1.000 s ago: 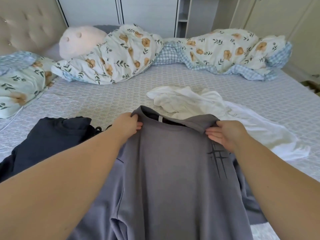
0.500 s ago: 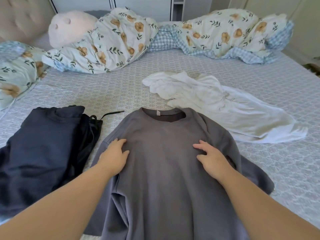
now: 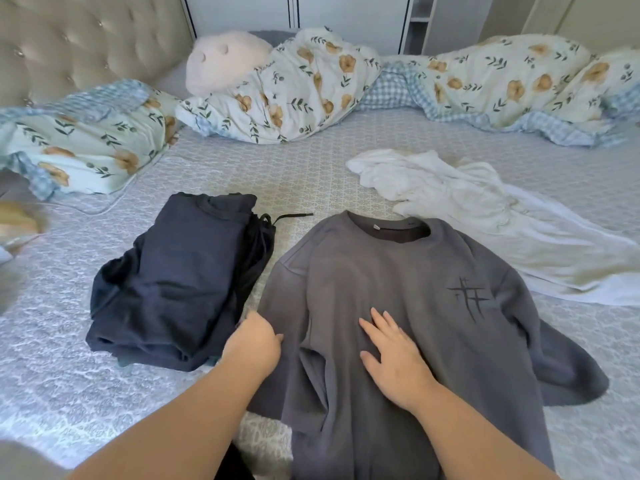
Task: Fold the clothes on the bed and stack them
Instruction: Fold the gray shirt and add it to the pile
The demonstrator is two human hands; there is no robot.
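Now left hand (image 3: 254,344) is pinching the grey shirt (image 3: 398,289) sleeve at center frame; right hand (image 3: 394,355) is lying spread flat on it.

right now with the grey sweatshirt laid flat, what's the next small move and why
Probably fold the near sleeve side inward. The left hand pinches the edge of the grey sweatshirt with the dark cross print, while the right hand lies flat on its chest, pinning it. Folded navy clothes lie beside it; the crumpled white garment waits.

grey sweatshirt (image 3: 398,271), black cross print | navy clothes (image 3: 180,282) | white garment (image 3: 467,209) | floral duvet (image 3: 294,95)
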